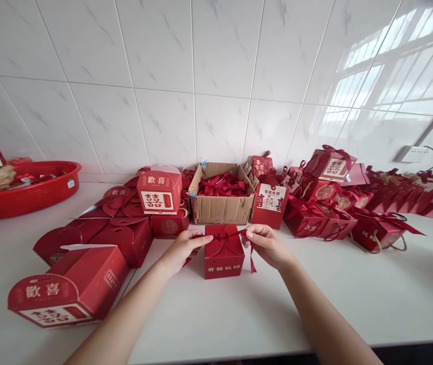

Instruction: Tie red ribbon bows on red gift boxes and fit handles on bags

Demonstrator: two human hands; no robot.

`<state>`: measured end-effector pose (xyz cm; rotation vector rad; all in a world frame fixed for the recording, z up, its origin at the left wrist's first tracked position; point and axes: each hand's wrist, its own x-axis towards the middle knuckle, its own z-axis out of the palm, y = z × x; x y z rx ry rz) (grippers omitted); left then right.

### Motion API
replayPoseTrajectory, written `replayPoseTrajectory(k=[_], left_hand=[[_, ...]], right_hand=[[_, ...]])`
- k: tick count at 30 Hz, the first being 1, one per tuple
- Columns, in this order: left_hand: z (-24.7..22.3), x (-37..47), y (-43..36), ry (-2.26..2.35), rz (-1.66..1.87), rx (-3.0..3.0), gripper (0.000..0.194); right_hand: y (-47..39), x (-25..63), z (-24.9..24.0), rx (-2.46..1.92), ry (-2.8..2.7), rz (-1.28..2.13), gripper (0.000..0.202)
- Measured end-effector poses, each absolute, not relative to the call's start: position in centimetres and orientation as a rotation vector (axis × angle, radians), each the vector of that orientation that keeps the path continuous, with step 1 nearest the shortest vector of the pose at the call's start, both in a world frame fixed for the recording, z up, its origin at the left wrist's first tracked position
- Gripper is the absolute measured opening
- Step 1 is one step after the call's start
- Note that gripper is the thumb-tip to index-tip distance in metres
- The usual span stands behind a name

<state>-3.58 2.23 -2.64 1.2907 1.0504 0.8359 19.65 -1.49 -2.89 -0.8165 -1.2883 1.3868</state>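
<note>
**囍 Is Showing on Both Sides of the Grip**

Between the left hand [182, 248] and the right hand [268, 244], the ribboned gift box [224, 256] is displaying 前程似锦 in gold on its front. Left of the grip and nearer the wearer, a large flap-top box [93, 280] is bearing 歡喜 on its rounded flap and 囍 on the white panel below; its framed side mark is too small to read. Behind and left of the grip, a raised gable box [159, 186] is carrying 歡喜 above 囍, and a curved flap [119, 192] beside it is reading 歡喜. Behind and right, an upright gift box [269, 220] is showing 吾家有喜 on its white label [272, 196]. Farther right, a stacked trapezoid box [320, 163] is presenting 囍.
</note>
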Motion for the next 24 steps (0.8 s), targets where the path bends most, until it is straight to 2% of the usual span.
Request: replayPoseTrajectory(k=[11, 15, 24], left_hand=[[-3.7, -2.4, 2.1, 0.932, 0.762, 1.224, 0.037], [-3.8, -2.2, 2.1, 0.924, 0.77, 1.227, 0.038], [-3.6, -1.9, 1.7, 0.942, 0.778, 1.274, 0.038]], right_hand=[[-1.8, 18.3, -3.5, -0.687, -1.223, 1.22, 0.011], [-1.9, 17.9, -3.4, -0.716, -1.224, 1.268, 0.015], [-2.5, 17.2, -2.8, -0.834, -1.211, 1.141, 0.02]])
